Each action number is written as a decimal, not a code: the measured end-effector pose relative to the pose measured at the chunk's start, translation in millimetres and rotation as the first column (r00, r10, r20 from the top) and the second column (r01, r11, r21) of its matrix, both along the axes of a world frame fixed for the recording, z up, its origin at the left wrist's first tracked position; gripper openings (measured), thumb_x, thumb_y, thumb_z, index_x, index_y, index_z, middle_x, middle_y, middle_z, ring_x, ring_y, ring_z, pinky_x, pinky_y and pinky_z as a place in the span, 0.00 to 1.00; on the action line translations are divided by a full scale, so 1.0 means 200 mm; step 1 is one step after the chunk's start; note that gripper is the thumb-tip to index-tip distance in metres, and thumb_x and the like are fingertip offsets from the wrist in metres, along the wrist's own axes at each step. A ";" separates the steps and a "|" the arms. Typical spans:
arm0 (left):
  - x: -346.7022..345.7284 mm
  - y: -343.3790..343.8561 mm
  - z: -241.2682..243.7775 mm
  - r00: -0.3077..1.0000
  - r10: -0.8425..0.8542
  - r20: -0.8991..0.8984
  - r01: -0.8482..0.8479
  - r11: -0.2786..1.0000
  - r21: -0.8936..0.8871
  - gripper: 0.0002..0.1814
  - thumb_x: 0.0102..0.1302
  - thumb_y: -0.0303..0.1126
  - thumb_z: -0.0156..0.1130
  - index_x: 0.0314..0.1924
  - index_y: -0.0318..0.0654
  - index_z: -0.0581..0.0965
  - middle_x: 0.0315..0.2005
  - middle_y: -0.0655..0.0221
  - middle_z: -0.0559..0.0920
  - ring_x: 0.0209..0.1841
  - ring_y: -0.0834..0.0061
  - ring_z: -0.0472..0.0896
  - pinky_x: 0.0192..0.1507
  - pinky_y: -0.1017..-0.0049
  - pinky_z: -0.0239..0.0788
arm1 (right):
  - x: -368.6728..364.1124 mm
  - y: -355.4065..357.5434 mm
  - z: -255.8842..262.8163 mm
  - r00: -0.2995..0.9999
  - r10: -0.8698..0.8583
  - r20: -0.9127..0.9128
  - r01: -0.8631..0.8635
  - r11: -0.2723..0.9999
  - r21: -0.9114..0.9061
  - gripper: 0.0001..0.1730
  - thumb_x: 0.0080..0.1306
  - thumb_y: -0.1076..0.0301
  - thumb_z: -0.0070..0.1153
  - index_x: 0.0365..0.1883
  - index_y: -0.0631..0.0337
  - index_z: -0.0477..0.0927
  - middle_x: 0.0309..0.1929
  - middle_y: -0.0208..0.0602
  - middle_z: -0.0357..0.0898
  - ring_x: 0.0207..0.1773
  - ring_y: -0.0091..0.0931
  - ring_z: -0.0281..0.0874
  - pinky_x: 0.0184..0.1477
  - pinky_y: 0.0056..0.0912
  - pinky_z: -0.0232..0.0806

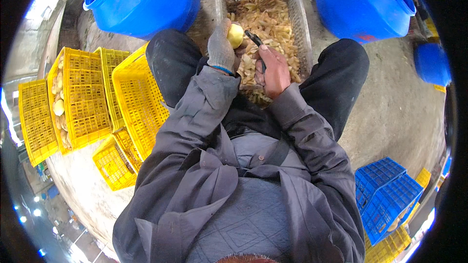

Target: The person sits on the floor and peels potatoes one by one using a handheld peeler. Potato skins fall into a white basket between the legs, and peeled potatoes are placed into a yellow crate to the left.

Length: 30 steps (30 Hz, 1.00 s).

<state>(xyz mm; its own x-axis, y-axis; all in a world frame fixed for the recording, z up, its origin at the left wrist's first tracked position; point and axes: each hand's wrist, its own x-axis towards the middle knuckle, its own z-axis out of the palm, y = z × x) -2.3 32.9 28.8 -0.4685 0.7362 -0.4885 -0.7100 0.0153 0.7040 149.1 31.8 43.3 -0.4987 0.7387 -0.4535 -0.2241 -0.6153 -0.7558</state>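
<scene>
My left hand (222, 47), in a grey knit glove, grips a pale yellow peeled potato (235, 35) at the upper middle. My bare right hand (273, 69) is closed around the handle of a black hand peeler (256, 39). The peeler's head points up and left, a small gap away from the potato. Both hands are over a grey plastic crate (305, 36) between my knees. Brown and pale peelings (278, 22) lie piled in the crate. The fingertips of my left hand are partly hidden behind the potato.
A large blue plastic barrel (146, 3) stands beyond my left knee, another blue barrel (358, 11) beyond my right. Yellow plastic crates (87, 95), one holding potatoes, stand at the left. Stacked blue crates (389, 193) are at the lower right, above a yellow crate (389, 246).
</scene>
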 end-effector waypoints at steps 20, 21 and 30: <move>-0.03 0.06 -0.10 0.985 0.166 -0.039 -0.167 0.986 -0.027 0.16 0.69 0.47 0.58 0.38 0.41 0.77 0.25 0.67 0.79 0.24 0.69 0.79 0.23 0.67 0.73 | -0.06 -0.19 0.00 0.998 0.049 -0.034 -0.050 0.998 -0.039 0.21 0.76 0.50 0.48 0.31 0.59 0.73 0.16 0.23 0.60 0.16 0.18 0.55 0.18 0.26 0.49; -0.05 0.06 -0.09 0.987 0.142 0.069 -0.138 0.988 -0.068 0.16 0.69 0.47 0.58 0.39 0.42 0.77 0.25 0.67 0.79 0.24 0.69 0.79 0.24 0.67 0.73 | -0.06 -0.20 -0.01 0.997 0.064 -0.034 -0.064 0.998 -0.021 0.21 0.76 0.50 0.48 0.31 0.59 0.73 0.16 0.23 0.60 0.16 0.18 0.55 0.18 0.26 0.49; -0.02 0.05 -0.05 0.993 0.065 0.097 -0.060 0.997 -0.056 0.18 0.73 0.51 0.52 0.42 0.43 0.76 0.27 0.67 0.80 0.27 0.69 0.78 0.28 0.69 0.73 | -0.07 -0.10 -0.11 0.993 -0.035 0.113 0.000 0.956 0.295 0.21 0.77 0.54 0.47 0.30 0.62 0.71 0.20 0.25 0.63 0.24 0.18 0.57 0.25 0.29 0.53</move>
<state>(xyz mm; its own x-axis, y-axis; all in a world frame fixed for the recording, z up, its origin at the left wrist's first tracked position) -6.0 42.0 18.3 -0.4601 0.6791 -0.5719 -0.7768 0.0041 0.6297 134.3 11.8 22.2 -0.4413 0.8561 -0.2690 -0.1331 -0.3589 -0.9238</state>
